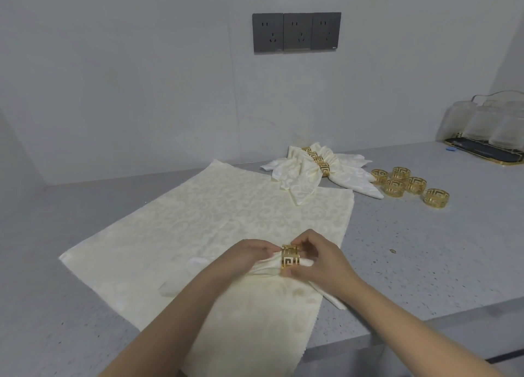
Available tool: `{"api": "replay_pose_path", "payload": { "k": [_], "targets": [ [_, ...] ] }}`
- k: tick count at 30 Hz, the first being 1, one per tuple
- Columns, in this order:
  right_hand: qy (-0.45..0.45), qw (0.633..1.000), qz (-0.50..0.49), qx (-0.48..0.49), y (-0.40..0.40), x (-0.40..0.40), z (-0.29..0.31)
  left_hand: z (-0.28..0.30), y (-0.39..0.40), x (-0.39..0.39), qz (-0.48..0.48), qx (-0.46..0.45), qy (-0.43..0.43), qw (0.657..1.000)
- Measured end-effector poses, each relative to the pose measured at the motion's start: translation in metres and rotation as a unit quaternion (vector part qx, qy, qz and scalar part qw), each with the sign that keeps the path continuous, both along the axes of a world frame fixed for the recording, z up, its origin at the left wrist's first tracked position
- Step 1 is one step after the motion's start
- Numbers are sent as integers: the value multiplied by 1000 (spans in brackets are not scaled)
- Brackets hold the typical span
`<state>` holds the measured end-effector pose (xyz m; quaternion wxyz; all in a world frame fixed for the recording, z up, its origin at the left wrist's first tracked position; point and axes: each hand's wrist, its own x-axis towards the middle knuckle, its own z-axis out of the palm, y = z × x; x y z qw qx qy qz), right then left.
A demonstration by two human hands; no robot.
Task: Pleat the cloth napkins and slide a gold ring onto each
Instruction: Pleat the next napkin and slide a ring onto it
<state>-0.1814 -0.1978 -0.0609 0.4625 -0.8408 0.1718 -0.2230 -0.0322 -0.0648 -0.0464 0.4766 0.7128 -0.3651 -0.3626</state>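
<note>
Near the front of the grey worktop (pixel 397 263), on top of a spread flat napkin (pixel 226 212), the left hand (pixel 249 254) clutches the gathered napkin (pixel 266 267) while the right hand (pixel 317 260) pinches the gold ring (pixel 291 260) already threaded over one end. To my eye the ring should travel on toward the middle, so the left hand ought to keep the pleats bunched tight and the pull even. Finished napkins (pixel 317 169) lie at the back, with spare rings (pixel 408 185) just beside them.
</note>
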Motion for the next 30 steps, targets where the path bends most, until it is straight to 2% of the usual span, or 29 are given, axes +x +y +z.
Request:
{"api": "replay_pose_path", "payload": {
  "k": [2,5,11,15,17,21,26,30],
  "targets": [
    [-18,1000,7,-19,1,1,1,2,4,0,1,-7,26,1000],
    [-20,999,0,-26,2,4,1,0,11,-2,-8,-13,11,1000],
    [9,998,-30,47,4,6,4,-7,11,-12,1,-45,-131,990],
    [4,996,-40,85,4,4,4,-8,8,-21,57,-78,-217,971],
    [7,992,-40,119,1,1,8,-9,9,-21,67,-74,-213,972],
    [72,984,-3,164,1,0,20,-10,13,-20,69,-88,-170,979],
    [123,973,22,193,0,4,29,-11,16,-19,67,-99,-155,981],
    [106,978,14,181,3,7,23,-12,17,-19,64,-106,-162,979]
  ]
}}
